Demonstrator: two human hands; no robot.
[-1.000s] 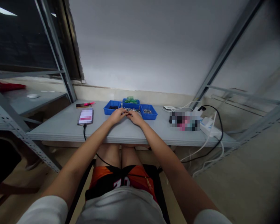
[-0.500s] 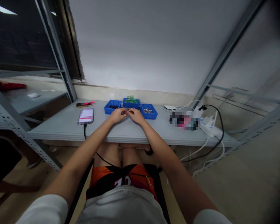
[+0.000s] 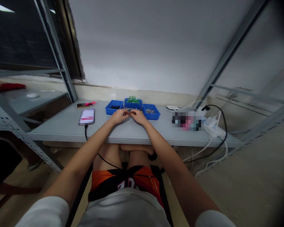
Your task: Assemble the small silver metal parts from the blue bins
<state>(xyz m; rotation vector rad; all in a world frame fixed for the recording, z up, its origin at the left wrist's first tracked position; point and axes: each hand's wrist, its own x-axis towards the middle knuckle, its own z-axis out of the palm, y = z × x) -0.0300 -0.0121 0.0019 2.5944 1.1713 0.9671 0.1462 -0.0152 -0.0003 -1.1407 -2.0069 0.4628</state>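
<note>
My left hand [image 3: 120, 116] and my right hand [image 3: 138, 116] meet over the table, fingertips pinched close together. Whatever lies between the fingers is too small to make out. Just beyond them is a heap of small metal parts [image 3: 132, 109], partly covered by my fingers. A blue tray with dark small parts [image 3: 109, 111] stands behind my left hand. Next to my right hand is a blue tray with silvery metal pieces [image 3: 158, 114]. Between these two, farther back, a blue tray [image 3: 127, 104] holds green pieces [image 3: 133, 100].
A phone [image 3: 87, 116] with a black cable lies at the left; behind it are a pink pen [image 3: 90, 103] and a brown item. At the right are a blurred-out object [image 3: 187, 121], a white power strip [image 3: 214, 126] and cables. Metal shelf posts flank the table [image 3: 130, 135].
My hands stay together at nearly the same spot, with only slight finger movement. My legs have shifted a little under the table. The view has tilted slightly.
</note>
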